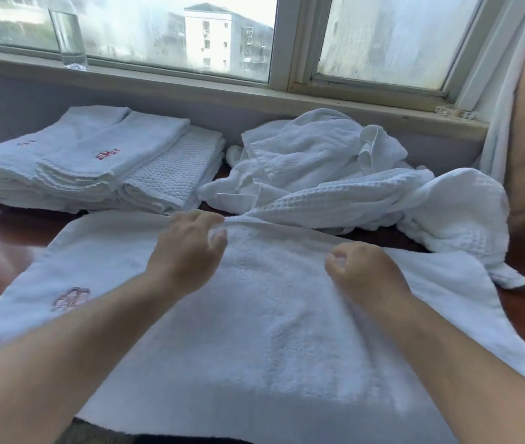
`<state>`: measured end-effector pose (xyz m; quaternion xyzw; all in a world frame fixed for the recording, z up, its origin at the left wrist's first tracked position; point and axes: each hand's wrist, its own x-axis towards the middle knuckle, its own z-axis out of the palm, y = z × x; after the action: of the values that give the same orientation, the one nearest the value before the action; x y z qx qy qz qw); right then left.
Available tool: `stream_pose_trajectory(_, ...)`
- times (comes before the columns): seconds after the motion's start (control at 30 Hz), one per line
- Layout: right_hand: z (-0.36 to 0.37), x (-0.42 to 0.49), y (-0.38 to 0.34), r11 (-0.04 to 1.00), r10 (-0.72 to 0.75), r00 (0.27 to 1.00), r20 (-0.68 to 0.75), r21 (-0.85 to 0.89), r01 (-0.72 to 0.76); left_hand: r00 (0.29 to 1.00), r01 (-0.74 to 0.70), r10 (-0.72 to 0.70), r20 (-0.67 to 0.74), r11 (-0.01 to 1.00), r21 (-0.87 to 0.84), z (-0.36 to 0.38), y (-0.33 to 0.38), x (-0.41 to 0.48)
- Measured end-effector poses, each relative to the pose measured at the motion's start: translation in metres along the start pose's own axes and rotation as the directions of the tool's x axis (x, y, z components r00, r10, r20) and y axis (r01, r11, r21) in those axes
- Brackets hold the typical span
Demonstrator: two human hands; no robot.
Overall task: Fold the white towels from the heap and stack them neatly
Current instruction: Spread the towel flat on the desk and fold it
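Spread towel [270, 331] cropped at bottom

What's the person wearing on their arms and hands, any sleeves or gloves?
Nothing shows. Both forearms are bare, no sleeves in frame. The left hand and right hand carry no gloves, watch or rings, though blur softens fine detail.

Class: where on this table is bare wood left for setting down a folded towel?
Bare table shows between the stack and the spread towel, at left; more at right, below the heap. Stack and heap crowd the back.
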<state>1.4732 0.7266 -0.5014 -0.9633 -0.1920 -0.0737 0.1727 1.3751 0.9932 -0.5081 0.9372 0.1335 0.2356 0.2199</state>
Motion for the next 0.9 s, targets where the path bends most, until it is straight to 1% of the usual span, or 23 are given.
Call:
stream_pose_trajectory(0.03,-0.004,-0.009,0.017,0.998,0.059,0.996,-0.068,-0.016,-0.060,0.990,-0.130,0.133,0.043,0.989,-0.075,0.012,0.023,-0.003)
stream_pose_trajectory(0.1,-0.014,-0.022,0.051,0.979,0.187,0.968,-0.166,-0.046,-0.197,0.920,-0.339,0.353,0.169,0.935,-0.106,0.042,0.065,-0.007)
stream_pose_trajectory(0.13,-0.017,-0.026,0.069,0.961,0.246,0.956,-0.161,-0.085,-0.262,0.878,-0.406,0.419,0.233,0.908,-0.103,0.059,0.084,-0.007)
stream_pose_trajectory(0.17,-0.020,-0.029,0.086,0.934,0.315,0.944,-0.101,-0.142,-0.327,0.841,-0.448,0.456,0.291,0.889,-0.098,0.074,0.101,-0.007)
stream_pose_trajectory(0.2,-0.022,-0.032,0.103,0.899,0.396,0.918,0.007,-0.208,-0.386,0.812,-0.470,0.469,0.346,0.878,-0.088,0.087,0.115,-0.005)
stream_pose_trajectory(0.23,-0.023,-0.035,0.116,0.878,0.450,0.886,0.114,-0.238,-0.416,0.792,-0.479,0.465,0.395,0.875,-0.068,0.099,0.124,-0.003)
stream_pose_trajectory(0.27,-0.022,-0.036,0.127,0.874,0.468,0.865,0.181,-0.244,-0.421,0.781,-0.483,0.448,0.436,0.875,-0.034,0.108,0.129,0.000)
stream_pose_trajectory(0.3,-0.020,-0.035,0.137,0.879,0.460,0.865,0.200,-0.243,-0.411,0.777,-0.482,0.423,0.467,0.876,0.007,0.114,0.131,0.004)
stream_pose_trajectory(0.37,-0.018,-0.030,0.148,0.891,0.435,0.881,0.185,-0.230,-0.391,0.775,-0.460,0.359,0.520,0.885,0.075,0.121,0.130,0.012)
stream_pose_trajectory(0.43,-0.017,-0.020,0.148,0.888,0.437,0.882,0.174,-0.242,-0.392,0.765,-0.436,0.298,0.570,0.892,0.118,0.125,0.133,0.018)
stream_pose_trajectory(0.47,-0.018,-0.014,0.145,0.880,0.440,0.888,0.136,-0.263,-0.396,0.767,-0.429,0.281,0.577,0.893,0.136,0.125,0.138,0.022)
stream_pose_trajectory(0.5,-0.021,-0.009,0.140,0.870,0.429,0.901,0.065,-0.296,-0.394,0.777,-0.425,0.275,0.566,0.893,0.149,0.125,0.143,0.027)
stream_pose_trajectory(0.57,-0.026,0.003,0.129,0.869,0.326,0.938,-0.117,-0.352,-0.347,0.817,-0.418,0.304,0.490,0.898,0.139,0.125,0.155,0.037)
stream_pose_trajectory(0.6,-0.029,0.011,0.123,0.887,0.262,0.951,-0.162,-0.348,-0.304,0.833,-0.433,0.341,0.436,0.893,0.128,0.126,0.159,0.040)
stream_pose_trajectory(0.63,-0.033,0.021,0.120,0.907,0.221,0.961,-0.167,-0.326,-0.265,0.839,-0.458,0.383,0.386,0.881,0.119,0.130,0.160,0.042)
stream_pose_trajectory(0.67,-0.036,0.030,0.117,0.922,0.210,0.968,-0.136,-0.303,-0.242,0.840,-0.479,0.419,0.344,0.871,0.108,0.134,0.160,0.042)
stream_pose_trajectory(0.73,-0.041,0.049,0.116,0.921,0.248,0.968,-0.026,-0.305,-0.244,0.836,-0.507,0.472,0.281,0.860,0.063,0.144,0.154,0.041)
stream_pose_trajectory(0.83,-0.044,0.072,0.120,0.894,0.345,0.931,0.119,-0.342,-0.288,0.823,-0.520,0.509,0.253,0.854,-0.028,0.148,0.144,0.040)
stream_pose_trajectory(0.9,-0.043,0.084,0.124,0.891,0.372,0.907,0.198,-0.352,-0.288,0.828,-0.521,0.516,0.220,0.852,-0.039,0.146,0.141,0.040)
